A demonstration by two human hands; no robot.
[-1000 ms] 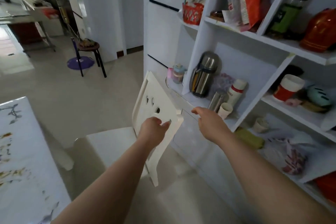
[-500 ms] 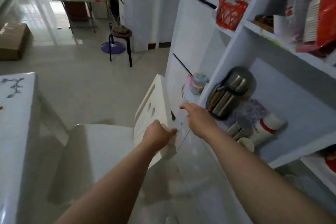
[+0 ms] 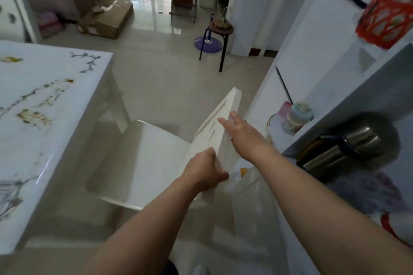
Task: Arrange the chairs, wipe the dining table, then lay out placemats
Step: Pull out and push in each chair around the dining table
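At centre, near the viewer, two bare hands meet one white chair (image 3: pixel 145 154). The left hand (image 3: pixel 204 172) grasps the near side edge of the backrest (image 3: pixel 233 100), fingers curled round it. The right hand (image 3: pixel 242 133) is released: its fingers are straight and spread, lying flat against the top edge of the same backrest, farther along than the left hand. One long slot and at least two short ones show in the backrest. The chair stands on the pale tiled floor (image 3: pixel 161 78), its seat turned left toward the table (image 3: pixel 44 118) and just beside the table's right edge, its back toward the shelf unit (image 3: pixel 335 105) on the right. One table is in view: white, glossy, printed with flowers and twigs. Far left, behind the table, a second chair (image 3: pixel 10 15) shows part of a white back with dark cut-outs. On the shelf unit, right of the hands, one steel flask (image 3: pixel 348 147) with a dark handle occupies a compartment. One small bottle with a blue cap (image 3: pixel 299 116) stands at the shelf end farther off, and one red basket (image 3: pixel 384 22) sits on a higher shelf. Far centre, one dark stool (image 3: pixel 220 31) carries a small plant, with one purple round base (image 3: pixel 207 42) on the floor beside it. Left of the stool, one cardboard box (image 3: pixel 107 20) lies on the floor.
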